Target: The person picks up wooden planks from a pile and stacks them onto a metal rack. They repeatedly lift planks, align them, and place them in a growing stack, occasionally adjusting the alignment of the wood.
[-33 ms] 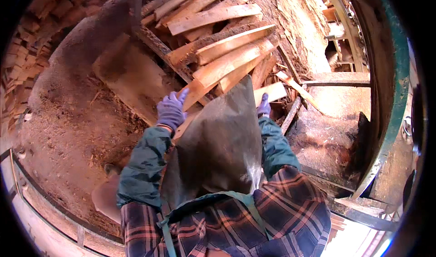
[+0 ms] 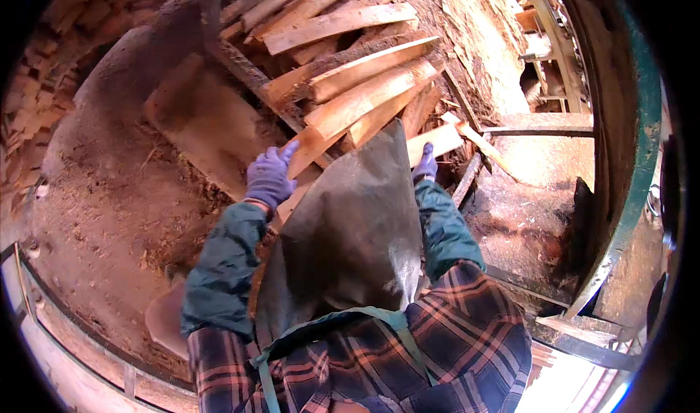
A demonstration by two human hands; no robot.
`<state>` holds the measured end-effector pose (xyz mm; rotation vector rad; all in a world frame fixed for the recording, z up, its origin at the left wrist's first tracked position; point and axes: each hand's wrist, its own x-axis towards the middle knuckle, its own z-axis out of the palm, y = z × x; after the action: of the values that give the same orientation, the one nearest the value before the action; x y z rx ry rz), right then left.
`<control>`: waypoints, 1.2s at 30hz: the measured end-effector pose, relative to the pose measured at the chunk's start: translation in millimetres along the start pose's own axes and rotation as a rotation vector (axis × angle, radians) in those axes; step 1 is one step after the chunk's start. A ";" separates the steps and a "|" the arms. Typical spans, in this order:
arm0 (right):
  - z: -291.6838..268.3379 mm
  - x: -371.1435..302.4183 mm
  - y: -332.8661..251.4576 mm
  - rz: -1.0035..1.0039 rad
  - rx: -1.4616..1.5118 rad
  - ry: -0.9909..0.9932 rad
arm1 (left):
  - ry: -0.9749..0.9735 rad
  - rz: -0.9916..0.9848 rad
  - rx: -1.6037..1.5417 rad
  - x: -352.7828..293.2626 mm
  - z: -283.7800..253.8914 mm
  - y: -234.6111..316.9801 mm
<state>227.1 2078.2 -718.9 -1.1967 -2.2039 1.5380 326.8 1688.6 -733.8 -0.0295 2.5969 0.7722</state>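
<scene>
A pale split wood slab (image 2: 321, 147) at the near edge of the slab pile (image 2: 350, 70) is gripped by the gloved left hand (image 2: 270, 176) and right hand (image 2: 425, 166), and is best lifted level, clear of the apron (image 2: 350, 230).

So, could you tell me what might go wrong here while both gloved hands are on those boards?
The left hand and right hand each touch a board in the loose, criss-crossed pile of split boards; pulling one could shift the others onto the fingers. The rough edges may splinter through the thin gloves. The apron hides the nearest board ends, so a snag there might go unseen.
</scene>
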 end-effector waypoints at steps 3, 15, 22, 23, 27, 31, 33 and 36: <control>12.5 43.7 -70.8 0.027 0.202 -0.125 | -0.049 0.151 -0.401 -15.9 -52.3 -11.9; -35.9 97.5 12.8 0.339 -0.103 -0.126 | -0.571 -0.102 -1.312 -122.6 -122.2 -45.7; -27.7 144.5 45.0 0.223 0.281 -0.477 | -0.632 -0.041 -1.228 -114.0 -159.2 -22.5; -13.6 138.3 32.0 0.327 -0.181 -0.207 | -0.632 -0.022 -1.227 -105.9 -158.8 -16.6; 35.1 107.1 17.1 0.392 0.047 -0.480 | -0.467 0.179 -1.192 -55.6 -150.0 5.5; 16.2 83.7 -7.8 0.459 0.203 -0.643 | -0.184 0.556 -0.743 63.4 -147.1 49.7; 19.7 75.0 -11.0 0.458 0.214 -0.684 | 0.052 0.497 -0.335 127.3 -148.7 57.5; 30.4 86.1 -1.1 0.393 0.270 -0.603 | 0.164 0.292 -0.409 198.3 -111.7 50.3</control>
<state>153.1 2117.8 -754.8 -1.2476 -2.0350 2.5462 95.6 1692.1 -704.5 0.1751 2.5780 1.4518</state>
